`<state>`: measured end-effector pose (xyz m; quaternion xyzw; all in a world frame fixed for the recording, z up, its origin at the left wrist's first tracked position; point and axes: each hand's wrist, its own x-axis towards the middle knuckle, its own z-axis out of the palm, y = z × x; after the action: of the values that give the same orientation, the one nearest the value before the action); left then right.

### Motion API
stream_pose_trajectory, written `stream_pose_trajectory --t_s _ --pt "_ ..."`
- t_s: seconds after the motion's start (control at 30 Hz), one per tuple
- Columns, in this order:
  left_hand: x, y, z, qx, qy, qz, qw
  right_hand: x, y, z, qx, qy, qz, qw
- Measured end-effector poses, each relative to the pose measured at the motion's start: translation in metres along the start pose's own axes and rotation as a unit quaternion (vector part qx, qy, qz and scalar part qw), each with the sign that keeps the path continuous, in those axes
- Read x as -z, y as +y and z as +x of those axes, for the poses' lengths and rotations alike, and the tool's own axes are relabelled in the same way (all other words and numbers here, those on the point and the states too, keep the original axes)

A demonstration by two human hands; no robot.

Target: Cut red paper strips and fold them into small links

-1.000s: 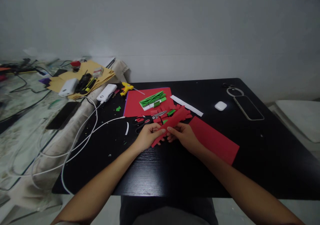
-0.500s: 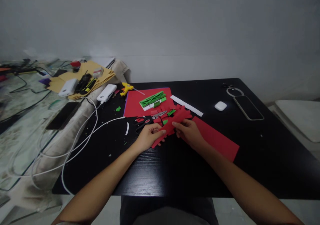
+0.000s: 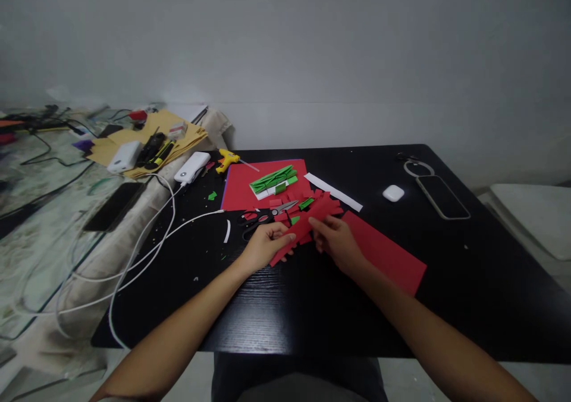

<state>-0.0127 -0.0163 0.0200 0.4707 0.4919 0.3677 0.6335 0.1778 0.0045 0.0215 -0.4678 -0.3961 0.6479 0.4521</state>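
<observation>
A strip of red paper (image 3: 300, 228) slants between my two hands above the black table. Its lower left end is pinched by my left hand (image 3: 264, 247), thumb on top. My right hand (image 3: 335, 240) grips the strip's right side, thumb on top and fingers partly hidden. Just behind lie red paper scraps (image 3: 322, 200) with small green pieces among them. Scissors (image 3: 268, 213) rest partly spread to the left of the scraps. Beside my right forearm is a larger red sheet (image 3: 386, 253), partly covered by the arm.
Folded green paper (image 3: 273, 179) lies on a red sheet (image 3: 235, 189) at the back. A yellow glue gun (image 3: 227, 159), white power bank (image 3: 193, 167) and cable (image 3: 171, 212) are left. A white strip (image 3: 334, 192), earbud case (image 3: 393, 193) and phone (image 3: 442, 197) are right.
Both hands keep their hold on the red paper strip. The whole view has shifted slightly; nothing else has visibly moved.
</observation>
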Motion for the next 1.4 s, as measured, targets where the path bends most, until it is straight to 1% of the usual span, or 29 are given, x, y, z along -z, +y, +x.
stream_pose_trajectory --t_s 0.07,0.1,0.2,0.33,0.43,0.53,0.67,0.8,0.9,1.03,1.23,1.4 --pt "0.0 -0.001 0.0 -0.005 -0.008 -0.005 1.0 -0.008 0.008 -0.007 -0.01 -0.056 -0.034 0.998" --pt "0.0 -0.001 0.0 -0.006 -0.012 -0.008 1.0 -0.01 0.01 -0.009 -0.014 -0.067 -0.038 0.997" --pt "0.001 -0.002 0.001 0.002 -0.018 -0.01 1.0 -0.01 0.014 -0.009 -0.015 -0.062 -0.036 0.997" --pt "0.002 -0.002 0.002 -0.002 -0.015 -0.009 1.0 -0.003 0.008 -0.003 0.007 -0.025 -0.025 0.999" --pt "0.002 -0.002 0.003 -0.007 -0.012 -0.011 1.0 -0.002 0.006 -0.001 0.005 -0.02 -0.019 1.0" --pt "0.002 -0.001 0.002 -0.011 -0.009 -0.012 1.0 -0.004 0.008 -0.002 -0.007 -0.03 -0.012 0.999" --pt "0.001 -0.001 0.002 -0.02 -0.02 -0.02 0.999 -0.007 0.013 -0.005 -0.023 -0.063 -0.013 0.998" --pt "0.001 -0.002 0.002 -0.029 -0.028 -0.017 0.999 -0.008 0.014 -0.006 -0.022 -0.091 -0.011 0.996" --pt "0.002 -0.002 0.002 -0.028 -0.027 -0.01 0.999 -0.008 0.013 -0.006 -0.019 -0.099 -0.005 0.995" --pt "0.003 -0.002 0.002 -0.031 -0.026 -0.008 0.999 -0.006 0.012 -0.004 -0.014 -0.081 -0.004 0.997" --pt "0.005 0.0 0.005 -0.034 0.003 -0.011 0.999 0.002 0.006 0.003 0.003 -0.033 -0.003 0.999" --pt "0.005 0.002 0.006 -0.025 0.01 -0.024 0.999 0.007 0.0 0.007 0.01 -0.016 0.007 1.0"
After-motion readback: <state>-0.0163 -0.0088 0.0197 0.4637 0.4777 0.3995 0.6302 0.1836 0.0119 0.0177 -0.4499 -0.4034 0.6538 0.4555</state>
